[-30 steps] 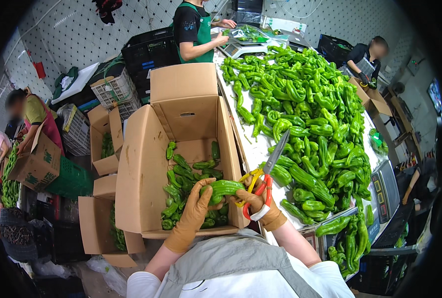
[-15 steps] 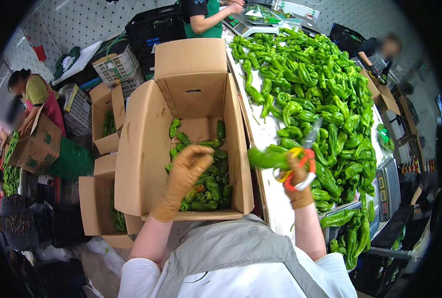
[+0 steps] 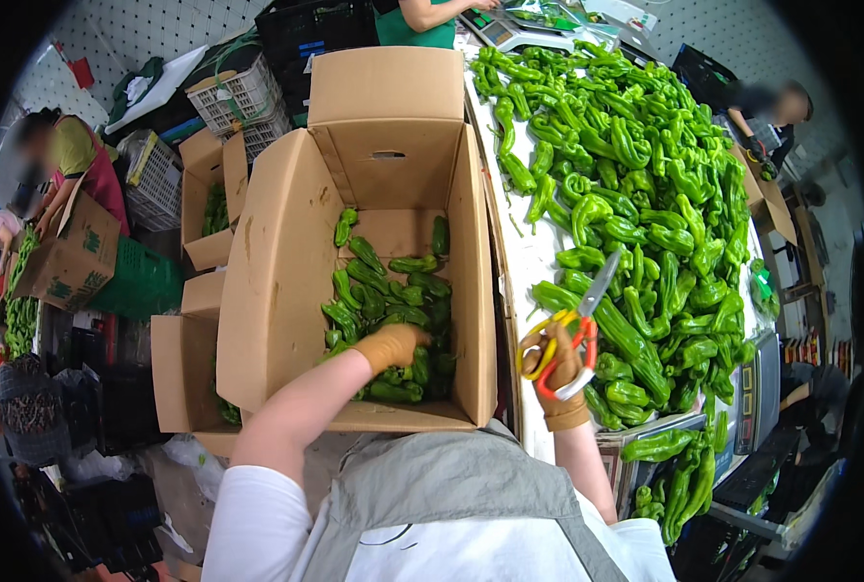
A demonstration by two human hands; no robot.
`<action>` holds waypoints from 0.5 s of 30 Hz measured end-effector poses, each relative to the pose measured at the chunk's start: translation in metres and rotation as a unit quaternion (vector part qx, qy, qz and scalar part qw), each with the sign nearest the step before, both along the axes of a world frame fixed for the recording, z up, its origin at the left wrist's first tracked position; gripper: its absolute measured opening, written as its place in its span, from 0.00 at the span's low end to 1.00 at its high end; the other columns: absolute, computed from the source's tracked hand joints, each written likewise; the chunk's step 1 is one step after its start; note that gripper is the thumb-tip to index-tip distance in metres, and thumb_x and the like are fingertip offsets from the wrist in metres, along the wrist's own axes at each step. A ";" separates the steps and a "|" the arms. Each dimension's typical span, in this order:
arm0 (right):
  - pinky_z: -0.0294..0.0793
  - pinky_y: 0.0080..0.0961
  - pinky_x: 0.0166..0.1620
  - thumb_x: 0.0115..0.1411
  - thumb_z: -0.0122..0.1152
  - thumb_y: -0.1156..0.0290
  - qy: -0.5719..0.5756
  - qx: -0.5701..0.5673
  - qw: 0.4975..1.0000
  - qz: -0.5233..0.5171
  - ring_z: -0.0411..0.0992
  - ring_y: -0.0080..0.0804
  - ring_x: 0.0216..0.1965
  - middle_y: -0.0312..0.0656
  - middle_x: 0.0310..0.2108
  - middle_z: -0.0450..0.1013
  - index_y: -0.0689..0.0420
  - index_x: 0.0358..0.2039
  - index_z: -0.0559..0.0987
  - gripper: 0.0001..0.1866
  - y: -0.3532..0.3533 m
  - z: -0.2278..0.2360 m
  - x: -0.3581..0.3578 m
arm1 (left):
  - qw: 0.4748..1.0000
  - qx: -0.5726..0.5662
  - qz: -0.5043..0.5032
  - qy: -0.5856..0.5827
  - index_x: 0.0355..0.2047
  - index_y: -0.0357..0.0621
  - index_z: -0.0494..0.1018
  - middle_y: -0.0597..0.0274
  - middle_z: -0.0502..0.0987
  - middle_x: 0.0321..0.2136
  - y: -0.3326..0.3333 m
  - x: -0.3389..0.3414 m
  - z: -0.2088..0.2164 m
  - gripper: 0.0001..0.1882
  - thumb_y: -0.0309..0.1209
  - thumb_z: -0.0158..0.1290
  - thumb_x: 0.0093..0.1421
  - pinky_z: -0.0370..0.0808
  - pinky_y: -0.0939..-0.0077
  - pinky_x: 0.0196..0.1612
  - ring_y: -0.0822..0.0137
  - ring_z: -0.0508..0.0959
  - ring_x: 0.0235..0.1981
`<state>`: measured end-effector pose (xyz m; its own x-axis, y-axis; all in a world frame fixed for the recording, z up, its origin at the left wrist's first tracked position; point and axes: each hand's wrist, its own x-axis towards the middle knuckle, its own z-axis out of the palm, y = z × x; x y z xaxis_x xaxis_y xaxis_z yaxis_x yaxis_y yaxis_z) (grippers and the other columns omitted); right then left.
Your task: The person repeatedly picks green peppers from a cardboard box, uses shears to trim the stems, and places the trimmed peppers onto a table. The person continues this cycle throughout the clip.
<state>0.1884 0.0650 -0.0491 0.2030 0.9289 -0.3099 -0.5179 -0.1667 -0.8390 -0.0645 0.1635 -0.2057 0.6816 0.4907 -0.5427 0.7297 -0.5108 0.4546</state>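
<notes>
My left hand (image 3: 391, 347), in a brown glove, reaches down into a tall open cardboard box (image 3: 267, 262). Its fingers are hidden among the green peppers (image 3: 369, 276) lying on the box's floor, so what they grip cannot be seen. Over the table's left edge, my right hand (image 3: 560, 373), gloved alike, is closed round a pair of scissors (image 3: 599, 286) with yellow, orange and white handles. The blades point up and away, above a wide heap of long green peppers (image 3: 635, 213).
The heap covers most of the white table (image 3: 514, 320), right of the box. A metal-edged tray (image 3: 679, 422) with peppers stands at the near right. Smaller cardboard boxes (image 3: 187, 383) are on the left. A scale (image 3: 524, 31) and co-workers stand farther off.
My left hand has gone down and right into the peppers in the box. My right hand moved slightly left with the scissors. The blurred pepper no longer sticks out beside it.
</notes>
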 end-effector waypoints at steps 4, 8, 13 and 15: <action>0.67 0.20 0.16 0.64 0.45 0.63 -0.074 0.001 0.995 0.067 0.67 0.30 0.12 0.48 0.22 0.73 0.60 0.36 0.67 0.12 0.000 0.003 -0.012 | 0.974 0.010 -0.104 0.200 0.60 0.52 0.57 0.52 0.52 0.62 -0.025 0.030 -0.005 0.39 0.27 0.56 0.46 0.65 0.59 0.56 0.49 0.59 0.59; 0.68 0.20 0.19 0.62 0.48 0.65 -0.064 -0.005 0.995 0.074 0.68 0.28 0.15 0.46 0.23 0.73 0.59 0.34 0.65 0.10 -0.004 0.003 -0.008 | 0.966 0.005 -0.112 0.234 0.56 0.47 0.62 0.51 0.60 0.58 -0.012 0.038 0.014 0.32 0.29 0.56 0.48 0.71 0.59 0.50 0.46 0.69 0.51; 0.67 0.19 0.18 0.62 0.48 0.68 -0.112 -0.018 0.989 0.093 0.68 0.28 0.14 0.45 0.22 0.73 0.58 0.33 0.64 0.08 -0.007 0.006 -0.002 | 0.933 -0.228 0.276 -0.035 0.50 0.43 0.66 0.54 0.73 0.44 0.010 0.002 0.023 0.25 0.37 0.55 0.52 0.75 0.59 0.42 0.53 0.74 0.44; 0.66 0.18 0.18 0.61 0.51 0.71 -0.098 -0.020 0.991 0.089 0.68 0.26 0.14 0.43 0.20 0.72 0.58 0.30 0.64 0.07 -0.008 0.009 -0.004 | 0.757 -0.384 0.477 -0.227 0.48 0.43 0.66 0.55 0.75 0.41 0.025 -0.004 0.048 0.22 0.38 0.52 0.55 0.75 0.61 0.42 0.57 0.75 0.43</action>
<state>0.1841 0.0573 -0.0401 0.0959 0.9431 -0.3185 -0.3054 -0.2767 -0.9111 -0.0683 0.1882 -0.1578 0.4178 0.5364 -0.7333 0.2796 0.6920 0.6655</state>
